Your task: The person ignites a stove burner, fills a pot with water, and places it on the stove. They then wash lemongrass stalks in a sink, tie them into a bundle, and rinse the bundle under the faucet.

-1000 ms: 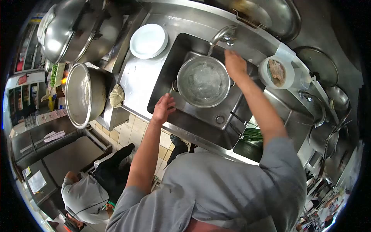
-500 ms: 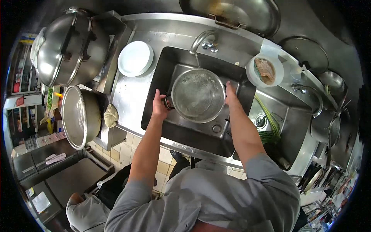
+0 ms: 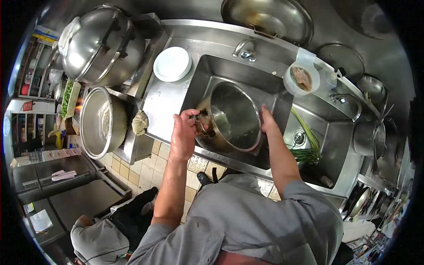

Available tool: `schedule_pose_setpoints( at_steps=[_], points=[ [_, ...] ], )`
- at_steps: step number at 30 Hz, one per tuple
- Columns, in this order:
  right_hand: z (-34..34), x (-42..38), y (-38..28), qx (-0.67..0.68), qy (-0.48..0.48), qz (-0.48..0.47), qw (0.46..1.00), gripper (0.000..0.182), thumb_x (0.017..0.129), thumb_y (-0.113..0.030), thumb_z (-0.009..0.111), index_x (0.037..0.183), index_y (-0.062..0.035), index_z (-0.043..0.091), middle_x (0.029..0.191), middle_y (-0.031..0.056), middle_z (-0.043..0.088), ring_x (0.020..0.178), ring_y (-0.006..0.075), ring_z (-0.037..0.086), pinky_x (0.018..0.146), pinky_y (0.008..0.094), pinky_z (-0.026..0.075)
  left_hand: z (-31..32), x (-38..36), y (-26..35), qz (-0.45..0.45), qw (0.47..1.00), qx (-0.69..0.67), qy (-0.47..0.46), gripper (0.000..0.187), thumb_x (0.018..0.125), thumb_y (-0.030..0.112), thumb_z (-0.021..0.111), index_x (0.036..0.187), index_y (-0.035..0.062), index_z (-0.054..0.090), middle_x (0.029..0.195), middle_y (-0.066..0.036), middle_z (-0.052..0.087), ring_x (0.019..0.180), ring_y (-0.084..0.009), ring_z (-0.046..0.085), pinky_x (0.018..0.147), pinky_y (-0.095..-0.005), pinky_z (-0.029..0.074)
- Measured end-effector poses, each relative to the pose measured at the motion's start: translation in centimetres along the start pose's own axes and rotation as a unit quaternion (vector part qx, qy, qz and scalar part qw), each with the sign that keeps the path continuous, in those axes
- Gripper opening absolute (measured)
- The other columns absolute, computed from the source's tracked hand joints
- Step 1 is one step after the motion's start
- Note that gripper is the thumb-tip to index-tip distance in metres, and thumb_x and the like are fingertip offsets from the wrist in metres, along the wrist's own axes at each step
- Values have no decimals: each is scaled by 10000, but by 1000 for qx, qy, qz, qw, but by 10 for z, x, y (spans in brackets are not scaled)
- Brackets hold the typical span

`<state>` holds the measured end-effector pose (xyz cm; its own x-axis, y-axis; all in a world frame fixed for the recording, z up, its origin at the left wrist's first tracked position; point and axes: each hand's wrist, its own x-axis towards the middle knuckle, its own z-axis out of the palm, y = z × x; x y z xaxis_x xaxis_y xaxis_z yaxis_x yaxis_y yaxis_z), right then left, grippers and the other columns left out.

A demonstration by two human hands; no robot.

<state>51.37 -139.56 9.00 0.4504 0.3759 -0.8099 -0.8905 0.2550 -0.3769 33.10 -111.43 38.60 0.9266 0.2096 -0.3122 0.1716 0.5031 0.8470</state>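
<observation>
A large metal pot (image 3: 204,140) is tilted over the left sink basin (image 3: 201,70), its mouth turned toward the right. Some liquid shows inside, though how much is hard to tell. My left hand (image 3: 183,136) grips the dark, stained handle (image 3: 204,123) on the pot's left side, thumb pointing up. On the opposite side, my right hand (image 3: 267,120) holds the pot near its rim; the fingers there are partly hidden. Behind the pot stands the faucet (image 3: 242,46), with no stream visible.
White plates (image 3: 172,64) are stacked on the left counter. Green onions (image 3: 309,140) lie in the right basin. A white tub (image 3: 295,84) sits behind the basins. A big pot (image 3: 92,121) and cloth (image 3: 140,123) are at left. Another person (image 3: 99,234) is at lower left.
The pot has gone from level to tilted rightward and has risen nearer to me, with both hands on it. The water stream from the faucet is gone. The view has shifted slightly.
</observation>
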Motion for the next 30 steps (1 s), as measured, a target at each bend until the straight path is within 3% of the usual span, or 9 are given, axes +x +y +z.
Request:
schedule_pose_setpoints(
  at_steps=[4, 7, 9, 13, 15, 23, 26, 28, 30],
  points=[
    [38, -45, -8, -4, -2, 1, 1000, 766, 997, -646, 358, 1424, -19, 462, 1451, 179, 503, 1291, 313, 504, 1110, 441, 372, 1, -35, 27, 53, 998, 5, -32, 805, 958, 755, 190, 1243, 61, 482, 1029, -124, 590, 944, -221, 560, 894, -376, 415],
    [57, -69, -6, -46, 18, -129, 990, 759, 999, -649, 343, 1384, -16, 509, 1404, 180, 549, 1286, 317, 505, 1127, 444, 350, -10, -56, 48, 66, 997, -23, -46, 827, 939, 781, 204, 1243, 66, 487, 1032, -125, 589, 950, -220, 560, 894, -371, 407],
    [63, -80, -7, -33, -83, -84, 992, 771, 989, -671, 337, 1363, -22, 522, 1351, 177, 590, 1240, 316, 547, 1100, 444, 389, -14, -76, 61, 68, 996, -42, -40, 844, 923, 802, 216, 1241, 72, 495, 1030, -126, 588, 952, -222, 563, 894, -364, 400],
    [92, -124, -2, -48, -12, -178, 983, 814, 961, -712, 351, 1339, -14, 534, 1276, 166, 637, 1152, 304, 604, 1036, 428, 451, -37, -111, 82, 84, 992, -74, -53, 896, 882, 845, 245, 1237, 67, 510, 1051, -193, 624, 987, -289, 586, 943, -409, 388],
    [95, -137, -11, -47, -105, -112, 987, 856, 929, -746, 380, 1307, 4, 546, 1229, 149, 661, 1063, 287, 640, 968, 415, 494, -51, -130, 90, 95, 987, -124, -42, 899, 880, 847, 252, 1241, 65, 508, 1056, -194, 621, 979, -297, 582, 939, -408, 387],
    [202, -264, 32, -216, -18, -242, 946, 1147, 842, -833, 435, 1482, 102, 257, 1328, 256, 553, 1170, 315, 580, 989, 444, 466, -178, -225, 81, 96, 979, -178, -2, 878, 838, 879, 325, 1182, 103, 553, 1027, -182, 600, 956, -274, 577, 894, -374, 396],
    [234, -272, 75, -242, -6, -264, 934, 1062, 865, -804, 443, 1392, 116, 400, 1191, 233, 641, 1029, 286, 652, 912, 418, 519, -234, -271, 84, 109, 978, -179, 3, 846, 857, 863, 318, 1157, 105, 549, 992, -149, 599, 908, -246, 581, 844, -351, 416],
    [266, -279, 106, -251, -86, -212, 941, 947, 857, -829, 413, 1241, 24, 562, 926, 103, 704, 812, 206, 658, 719, 395, 506, -271, -302, 92, 112, 979, -168, 31, 830, 867, 850, 327, 1148, 102, 549, 979, -128, 599, 870, -216, 580, 821, -333, 417],
    [296, -284, 143, -283, -129, -179, 933, 909, 861, -826, 410, 1165, 9, 605, 914, 93, 709, 809, 198, 657, 722, 399, 507, -309, -335, 103, 124, 980, -148, 57, 794, 879, 836, 334, 1145, 121, 555, 956, -102, 599, 854, -196, 576, 810, -333, 419]
  ],
)
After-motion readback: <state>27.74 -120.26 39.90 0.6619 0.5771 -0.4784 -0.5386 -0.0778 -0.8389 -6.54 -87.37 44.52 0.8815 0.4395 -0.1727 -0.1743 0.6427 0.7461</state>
